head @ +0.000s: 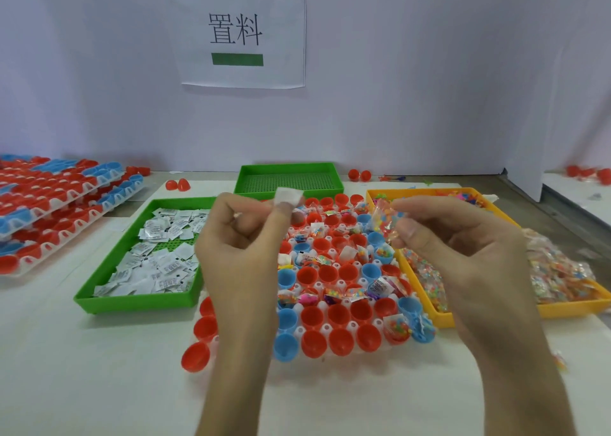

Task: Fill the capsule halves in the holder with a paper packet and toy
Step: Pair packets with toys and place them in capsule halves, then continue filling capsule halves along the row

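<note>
While hovering over the holder (pixel 327 327), carrying 1 item per grip.

Far left on the counter (pixel 99 369): stacked holders (pixel 49 201) of red and blue halves. Next, nearer: green tray (pixel 139 301) strewn with white packets.

Then left hand (pixel 241 237), grip narrow, thumb and forefinger pinching 1 packet (pixel 288 197). Raised above the holder's far-left part, broad face toward the camera, somewhat blurred.

Below and between both hands: holder with halves mouth-up. Far rows mostly filled, near rows mostly bare, for instance an empty red half (pixel 337 315). At near right, 2 halves already stuffed.

Then right hand (pixel 463 247), grip narrow too, fingertips pinching 1 clear toy bag (pixel 383 219) of coloured bits. Raised over the holder's far-right edge, beside the yellow tray (pixel 426 306) heaped with more bags.

Key relation, as a judgement: empty halves lying down and toward the body from both grips, not straight beneath. Left grip nearer the left columns, right grip nearer the right columns, middle columns about equal. Probably best lowered with packet turned edge-down, given mouths facing straight up and looking narrow beside a flat packet. Risk: letting go from this height onto filled far rows instead.
</note>
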Demonstrator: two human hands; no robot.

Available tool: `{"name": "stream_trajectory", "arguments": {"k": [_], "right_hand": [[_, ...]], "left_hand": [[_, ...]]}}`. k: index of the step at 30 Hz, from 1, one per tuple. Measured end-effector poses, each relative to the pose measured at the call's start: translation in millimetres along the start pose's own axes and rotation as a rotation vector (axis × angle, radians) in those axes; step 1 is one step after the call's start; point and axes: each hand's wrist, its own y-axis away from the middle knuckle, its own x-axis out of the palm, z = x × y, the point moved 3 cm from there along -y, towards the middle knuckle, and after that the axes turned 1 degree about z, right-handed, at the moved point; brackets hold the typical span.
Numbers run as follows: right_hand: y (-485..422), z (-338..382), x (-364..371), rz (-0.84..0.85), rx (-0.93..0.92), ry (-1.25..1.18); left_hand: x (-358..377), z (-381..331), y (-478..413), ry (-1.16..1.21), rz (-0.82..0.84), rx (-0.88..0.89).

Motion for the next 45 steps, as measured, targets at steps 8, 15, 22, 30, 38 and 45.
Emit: {"name": "stream_trajectory", "arguments": {"k": [8, 15, 22, 30, 38, 45], "right_hand": [[4.3, 14.6, 23.4, 0.160, -0.028, -0.065], [0.9, 3.7, 24.5, 0.133, 0.018, 0.064], [1.3, -2.3, 12.0, 0.245, 0.008, 0.183], [-93.3, -108.2, -74.9, 0.116, 0.520, 0.838], [-110.4, -166.8, -75.9, 0.130, 0.529, 1.020], [-100.8, -164.0, -84.8, -0.053, 0.336, 0.987]], "left_hand": [[19.1, 0.0, 36.9, 0.122, 0.125, -0.205], [18.9, 1.2, 37.6, 0.063, 0.302, -0.265], [14.6, 0.7, 42.3, 0.044, 0.323, -0.197], [2.3, 4.1, 35.5, 0.001, 0.278, -0.211], [-0.2, 4.0, 31.8, 0.022, 0.258, -0.210], [0.9, 2.8, 37.3, 0.022, 0.240, -0.237]]}}
